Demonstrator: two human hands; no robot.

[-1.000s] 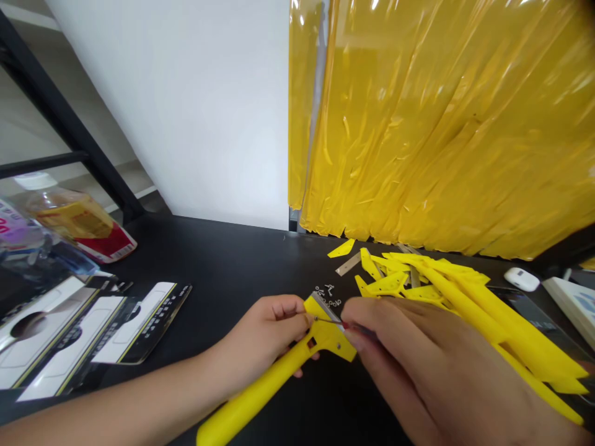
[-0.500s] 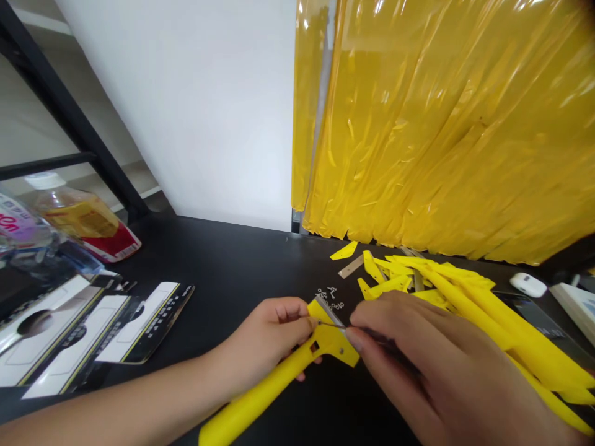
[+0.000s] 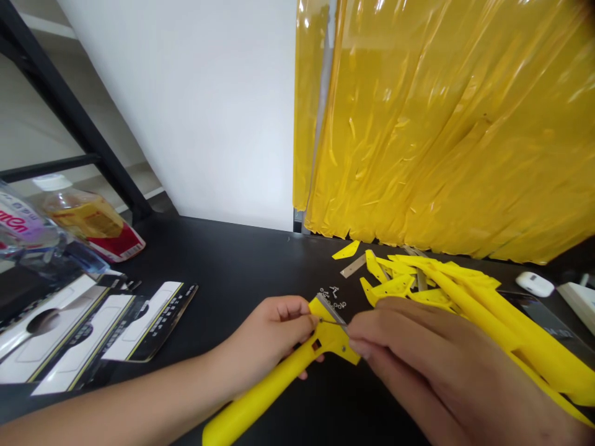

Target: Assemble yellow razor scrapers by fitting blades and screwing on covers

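My left hand (image 3: 272, 331) is closed around the head end of a yellow plastic scraper (image 3: 264, 396), its handle slanting down toward me. A straight metal blade (image 3: 333, 308) lies along the scraper's far edge. One screw (image 3: 344, 349) sits in the near corner of the head. My right hand (image 3: 432, 365) pinches a thin metal screwdriver (image 3: 333, 322), whose tip meets the head near my left thumb, at a second screw. The driver's handle is hidden in my fingers. Just beyond the head lie several small loose screws and nuts (image 3: 334, 292).
Yellow scraper parts (image 3: 395, 288) and handles (image 3: 502, 316) are piled at right, beside a loose metal blade (image 3: 353, 266). A white earphone case (image 3: 534, 284) lies farther right. At left are printed cards (image 3: 144, 325) and drink bottles (image 3: 97, 220). Yellow film (image 3: 441, 124) hangs behind.
The whole view has shifted slightly. Both hands keep their grip, and the driver stays against the scraper head; my right hand's fingers have turned a little.
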